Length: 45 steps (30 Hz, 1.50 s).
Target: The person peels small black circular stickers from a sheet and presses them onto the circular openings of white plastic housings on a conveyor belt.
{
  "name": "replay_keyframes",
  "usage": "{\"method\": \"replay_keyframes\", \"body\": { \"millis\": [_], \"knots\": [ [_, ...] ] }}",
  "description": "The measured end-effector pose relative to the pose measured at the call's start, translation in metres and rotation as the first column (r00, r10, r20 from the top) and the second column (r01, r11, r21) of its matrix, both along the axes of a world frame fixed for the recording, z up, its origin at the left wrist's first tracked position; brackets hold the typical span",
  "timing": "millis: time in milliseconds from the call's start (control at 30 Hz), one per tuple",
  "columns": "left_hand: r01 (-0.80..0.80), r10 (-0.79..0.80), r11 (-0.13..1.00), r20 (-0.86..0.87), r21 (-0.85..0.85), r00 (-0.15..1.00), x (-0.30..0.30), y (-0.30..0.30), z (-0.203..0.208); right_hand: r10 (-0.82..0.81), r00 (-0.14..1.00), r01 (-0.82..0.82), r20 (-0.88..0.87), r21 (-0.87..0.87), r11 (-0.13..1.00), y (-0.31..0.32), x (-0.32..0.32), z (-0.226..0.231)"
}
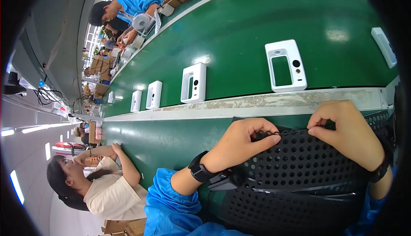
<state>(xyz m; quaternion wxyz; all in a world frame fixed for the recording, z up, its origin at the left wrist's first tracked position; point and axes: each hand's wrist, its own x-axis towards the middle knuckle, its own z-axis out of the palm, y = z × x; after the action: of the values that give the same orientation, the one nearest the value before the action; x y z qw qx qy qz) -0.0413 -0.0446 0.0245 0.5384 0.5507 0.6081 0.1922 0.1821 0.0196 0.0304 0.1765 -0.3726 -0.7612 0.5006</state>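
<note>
A black sheet point(295, 164) punched with rows of round holes lies in front of me on the green worktop. My left hand point(246, 144) is closed in a pinch on its far edge, thumb toward the holes. Farther right along that edge, my right hand point(347, 131) pinches too, its thumb and forefinger tips at the sheet. Both wrists wear dark bands, and a small black device point(227, 178) sits by the left one. Below, a second black perforated area point(265, 208) shows behind shiny strips; whether it is one piece with the sheet I cannot tell.
Beyond a pale metal rail point(239, 111), a green conveyor belt point(239, 35) carries several white rectangular housings point(299, 80) with openings. At left, a person point(115, 193) in a cream top sits by the worktop point(171, 137). Across the belt, a person in blue point(137, 2) works near a white fan point(142, 22).
</note>
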Motion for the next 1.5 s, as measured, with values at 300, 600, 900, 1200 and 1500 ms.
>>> {"method": "replay_keyframes", "body": {
  "millis": [300,600,900,1200,1500],
  "knots": [
    [-0.028,0.024,0.999,0.089,0.044,0.996,-0.004,-0.005,-0.006,-0.02,0.994,0.019,0.109,0.013,1.0,-0.004,-0.005,0.0],
    [-0.001,-0.003,0.999,0.096,0.048,0.995,-0.003,-0.004,-0.001,0.022,0.994,-0.027,0.103,0.05,0.998,-0.006,-0.004,0.003],
    [-0.022,0.011,0.997,0.16,0.07,0.987,-0.005,-0.007,-0.007,0.04,0.992,-0.05,0.117,0.086,0.995,-0.007,-0.004,0.002],
    [-0.001,-0.014,0.993,0.132,0.114,0.991,0.003,-0.004,-0.011,-0.048,0.993,0.036,0.107,0.111,0.993,-0.005,0.003,0.006],
    [-0.029,0.018,0.997,0.159,0.07,0.987,-0.007,-0.006,-0.027,-0.066,0.991,0.057,0.114,0.076,0.995,0.007,0.002,-0.012]
  ]
}}
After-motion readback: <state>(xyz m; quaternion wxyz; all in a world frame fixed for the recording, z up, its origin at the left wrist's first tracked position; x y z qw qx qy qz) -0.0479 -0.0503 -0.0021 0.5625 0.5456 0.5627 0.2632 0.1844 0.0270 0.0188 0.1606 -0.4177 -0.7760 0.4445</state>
